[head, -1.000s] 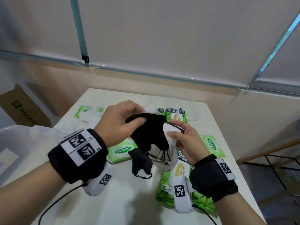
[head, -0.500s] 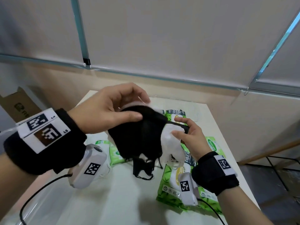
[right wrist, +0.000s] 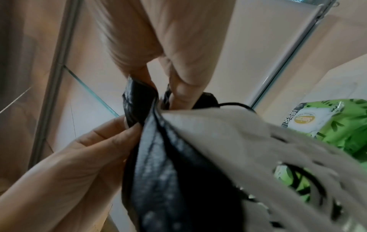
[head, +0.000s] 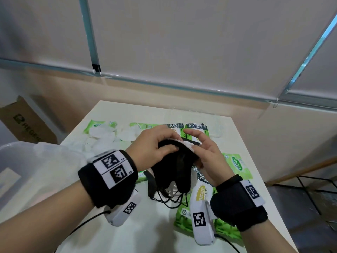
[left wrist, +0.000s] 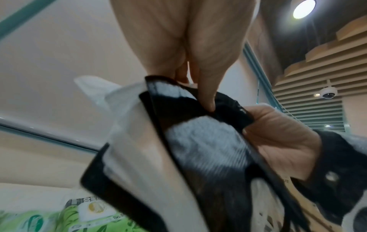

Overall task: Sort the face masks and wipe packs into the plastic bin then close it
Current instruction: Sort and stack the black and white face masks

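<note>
My left hand (head: 170,142) and right hand (head: 193,143) meet over the middle of the white table (head: 145,230). Together they hold a bundle of black and white face masks (head: 176,170) by its top edge. Its ear loops (head: 169,199) dangle onto the table. In the left wrist view my thumb (left wrist: 206,95) presses into the black masks (left wrist: 200,141). The right wrist view shows my fingers (right wrist: 180,91) pinching the masks (right wrist: 168,172). Green wipe packs (head: 237,165) lie around, one large pack (head: 184,216) under my right wrist. The clear plastic bin (head: 27,161) stands at the left.
More white masks (head: 102,139) and small green packs (head: 94,125) lie at the table's far left. Two dark-topped packs (head: 194,127) and a clear plastic piece (head: 217,132) sit at the back. A cardboard box (head: 23,123) stands on the floor to the left.
Both hands have come down toward the table with the mask bundle. The left hand dropped from its raised position, and the right hand's fingers moved onto the bundle's top edge.
</note>
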`<state>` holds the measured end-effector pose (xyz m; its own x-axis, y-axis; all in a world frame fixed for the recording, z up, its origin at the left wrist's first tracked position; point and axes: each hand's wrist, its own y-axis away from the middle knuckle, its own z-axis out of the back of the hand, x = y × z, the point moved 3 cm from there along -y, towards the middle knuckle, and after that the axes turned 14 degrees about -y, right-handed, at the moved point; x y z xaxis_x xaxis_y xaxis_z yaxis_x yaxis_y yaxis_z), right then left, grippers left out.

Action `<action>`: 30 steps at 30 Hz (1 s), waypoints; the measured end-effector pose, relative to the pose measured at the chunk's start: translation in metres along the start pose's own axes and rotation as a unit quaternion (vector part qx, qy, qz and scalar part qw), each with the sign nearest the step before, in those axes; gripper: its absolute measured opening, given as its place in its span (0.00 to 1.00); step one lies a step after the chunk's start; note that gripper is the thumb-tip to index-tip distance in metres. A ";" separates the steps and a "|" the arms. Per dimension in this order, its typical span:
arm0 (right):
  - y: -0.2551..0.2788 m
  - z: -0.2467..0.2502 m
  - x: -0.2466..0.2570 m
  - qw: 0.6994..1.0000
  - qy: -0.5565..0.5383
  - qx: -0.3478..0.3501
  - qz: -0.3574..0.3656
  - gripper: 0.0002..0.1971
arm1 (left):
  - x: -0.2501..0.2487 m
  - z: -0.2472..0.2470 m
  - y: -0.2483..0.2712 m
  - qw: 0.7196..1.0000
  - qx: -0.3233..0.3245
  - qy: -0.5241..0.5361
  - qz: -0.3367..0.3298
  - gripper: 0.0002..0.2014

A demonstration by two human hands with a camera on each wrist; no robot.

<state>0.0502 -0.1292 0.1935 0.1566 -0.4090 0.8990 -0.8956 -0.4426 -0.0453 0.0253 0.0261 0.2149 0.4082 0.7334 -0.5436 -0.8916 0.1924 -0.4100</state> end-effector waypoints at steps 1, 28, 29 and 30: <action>0.000 0.000 0.000 1.000 -0.007 -0.005 0.000 0.20 | 0.002 -0.002 0.001 1.000 -0.010 -0.018 -0.011 0.13; -0.005 0.011 -0.012 0.981 -0.116 -0.154 0.004 0.17 | 0.008 -0.016 0.019 0.998 0.018 0.049 0.025 0.11; -0.005 0.015 -0.011 0.977 -0.132 -0.165 0.018 0.17 | 0.010 -0.012 0.019 0.997 0.017 0.048 0.050 0.12; -0.006 0.019 -0.010 0.974 -0.145 -0.173 0.030 0.17 | 0.013 -0.007 0.020 0.997 0.006 0.040 0.071 0.16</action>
<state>0.0614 -0.1379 0.1770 0.1646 -0.6561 0.7365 -0.9858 -0.1349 0.1001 0.0141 0.0343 0.1945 0.2908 0.6999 -0.6524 -0.9438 0.0980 -0.3156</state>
